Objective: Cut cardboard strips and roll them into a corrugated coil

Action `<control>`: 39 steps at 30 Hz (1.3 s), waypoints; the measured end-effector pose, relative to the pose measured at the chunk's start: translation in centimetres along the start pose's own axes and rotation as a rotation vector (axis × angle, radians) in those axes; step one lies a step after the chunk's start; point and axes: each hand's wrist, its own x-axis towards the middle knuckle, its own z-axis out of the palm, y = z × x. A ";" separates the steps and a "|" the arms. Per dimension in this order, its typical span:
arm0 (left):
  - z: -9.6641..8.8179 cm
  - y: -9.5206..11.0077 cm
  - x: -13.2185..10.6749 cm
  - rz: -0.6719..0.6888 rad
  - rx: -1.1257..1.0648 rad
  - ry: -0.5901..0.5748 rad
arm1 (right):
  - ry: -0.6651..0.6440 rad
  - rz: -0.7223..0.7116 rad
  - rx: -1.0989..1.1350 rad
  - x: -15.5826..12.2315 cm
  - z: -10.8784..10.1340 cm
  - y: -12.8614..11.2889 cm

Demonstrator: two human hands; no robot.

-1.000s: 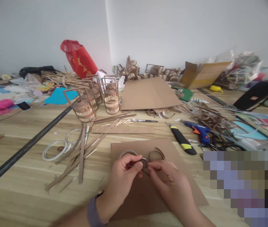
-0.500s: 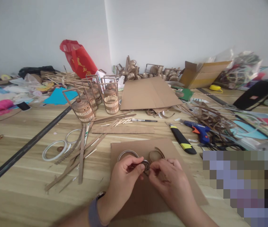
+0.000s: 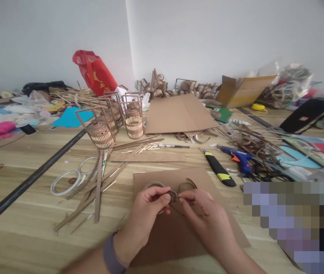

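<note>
A small, tightly wound coil of brown cardboard strip (image 3: pixel 173 196) is pinched between the thumb and fingers of my left hand (image 3: pixel 146 209). At the coil's right edge, my right hand (image 3: pixel 209 213) has its thumb and forefinger closed on the strip; the exact grip is partly hidden. A curled length of brown strip (image 3: pixel 190 182) arches up behind the right hand. Behind the left hand, partly covered by it, a ring of tape (image 3: pixel 154 185) rests on a cardboard sheet (image 3: pixel 176 243). Both hands are above this sheet.
A utility knife (image 3: pixel 219 167) and a blue glue gun (image 3: pixel 243 160) lie to the right, near tangled brown strips (image 3: pixel 253 140). Tape rings (image 3: pixel 64 182) and long strips (image 3: pixel 99 190) lie left. Small lidded baskets (image 3: pixel 100 133) with handles stand beyond, beside a large cardboard piece (image 3: pixel 179 114).
The coil has turned so its spiral face shows more, and has shifted slightly left and up. My right fingertips have moved up along its edge, and that hand has opened out somewhat.
</note>
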 end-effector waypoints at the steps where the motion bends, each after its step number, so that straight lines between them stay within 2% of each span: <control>1: 0.0 0.0 0.1 -0.010 -0.011 0.001 | -0.003 0.006 0.023 0.0 0.1 0.0; 7: 0.0 0.0 0.1 -0.042 -0.037 0.008 | 0.010 -0.020 0.041 -0.1 0.4 0.0; 17: 0.1 0.1 0.1 -0.082 -0.051 0.016 | 0.001 -0.206 -0.075 -0.2 0.3 0.0; 23: 0.2 0.1 0.1 -0.108 -0.071 0.041 | 0.044 -0.290 -0.135 -0.2 0.9 0.5; 34: 0.2 0.2 0.3 -0.147 -0.107 0.044 | 0.014 -0.251 -0.122 -0.1 0.7 0.5; 39: 0.2 0.3 0.3 -0.149 -0.119 0.040 | 0.061 -0.283 -0.105 -0.3 0.9 0.5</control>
